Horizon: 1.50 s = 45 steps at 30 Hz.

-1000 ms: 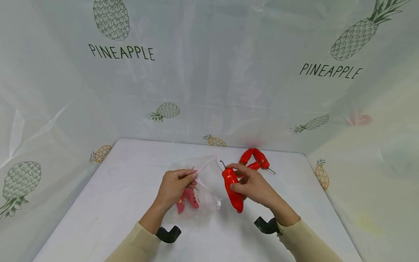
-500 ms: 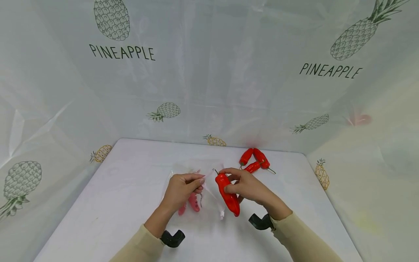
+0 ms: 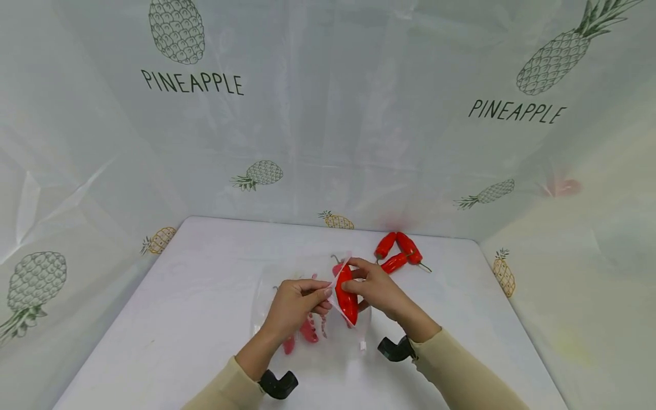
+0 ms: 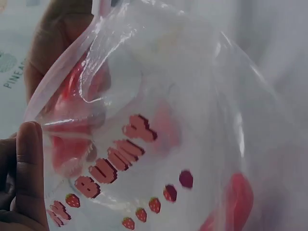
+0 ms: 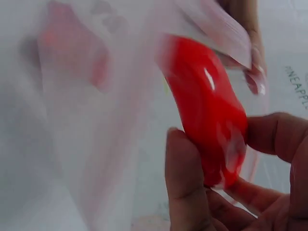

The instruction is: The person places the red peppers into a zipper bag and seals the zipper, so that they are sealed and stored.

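Peppers (image 3: 408, 249) behind right hand (image 3: 376, 290), others (image 3: 308, 331) seemingly inside bag (image 4: 192, 91)

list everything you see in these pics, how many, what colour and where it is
Held pepper: 1, red, in the person's grip at the bag's mouth, partly behind the plastic
Bag: 1, clear with pink edging and pinkish lettering, mid-table
Bagged peppers: at least 2, exact count unclear, red, inside the bag
Loose peppers: 3, red, grouped near the table's far edge, right of centre
Table: 1, white, under it all
Pineapple-print sheet: greyish white, behind and beside the table
Wrist devices: 2, black, one at each wrist
Sleeves: 2, beige, lower left and right
Left hand: 1, bare, pinching the bag's edge
Right hand: 1, bare, holding the pepper
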Tool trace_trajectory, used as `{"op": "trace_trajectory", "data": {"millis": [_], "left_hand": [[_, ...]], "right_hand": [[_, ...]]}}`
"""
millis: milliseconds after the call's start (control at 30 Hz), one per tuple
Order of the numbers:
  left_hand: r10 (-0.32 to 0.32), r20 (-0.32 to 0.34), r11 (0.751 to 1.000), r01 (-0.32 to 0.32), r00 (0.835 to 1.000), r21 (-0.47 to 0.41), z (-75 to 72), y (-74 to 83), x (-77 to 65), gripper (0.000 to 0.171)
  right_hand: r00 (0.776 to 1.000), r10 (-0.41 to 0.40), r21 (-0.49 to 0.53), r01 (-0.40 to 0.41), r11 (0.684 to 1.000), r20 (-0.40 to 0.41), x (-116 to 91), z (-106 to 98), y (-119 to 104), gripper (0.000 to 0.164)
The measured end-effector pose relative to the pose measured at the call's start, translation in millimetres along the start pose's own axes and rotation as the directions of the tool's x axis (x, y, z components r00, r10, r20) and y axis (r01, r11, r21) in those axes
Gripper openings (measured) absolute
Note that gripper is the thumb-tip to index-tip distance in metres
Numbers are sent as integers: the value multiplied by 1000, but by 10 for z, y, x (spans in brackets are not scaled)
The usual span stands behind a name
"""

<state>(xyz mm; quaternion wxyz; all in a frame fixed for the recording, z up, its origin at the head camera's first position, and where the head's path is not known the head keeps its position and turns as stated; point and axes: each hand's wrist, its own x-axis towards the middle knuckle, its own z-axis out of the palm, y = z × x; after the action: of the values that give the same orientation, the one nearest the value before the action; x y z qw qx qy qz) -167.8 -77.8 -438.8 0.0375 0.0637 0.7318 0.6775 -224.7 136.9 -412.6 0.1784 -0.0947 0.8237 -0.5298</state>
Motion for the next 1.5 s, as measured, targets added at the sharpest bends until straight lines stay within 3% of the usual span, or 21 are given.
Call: {"op": "trace_trajectory", "data": {"millis": [167,300,567,767,1167,1500], "left_hand": [[17,-21,999,-18,1000,-44,-9,23,2,29],[25,-50,997,-28,998,-66,-47,36,10,28],[22,-91,996,-30,996,-90,-156,101,7,28],[12,-94,996,-20,995,-84,-190,102,17,28],[19,-100,991,-32,995,-129,-172,94,29,28],[5,-104,988,-21,995,-152,-169,81,41,29]], "right_hand": [[999,-42,-17,42,999,-32,19,161,28,68],[998,-50,-89,47,995,-40,27,231,56,67],[993,-111,-258,97,961,-39,43,276,80,59],[991,-125,-317,104,943,-47,45,279,75,60],[989,-145,-336,128,933,-24,56,285,88,62],[991,-130,-297,114,948,-35,34,266,96,61]]}}
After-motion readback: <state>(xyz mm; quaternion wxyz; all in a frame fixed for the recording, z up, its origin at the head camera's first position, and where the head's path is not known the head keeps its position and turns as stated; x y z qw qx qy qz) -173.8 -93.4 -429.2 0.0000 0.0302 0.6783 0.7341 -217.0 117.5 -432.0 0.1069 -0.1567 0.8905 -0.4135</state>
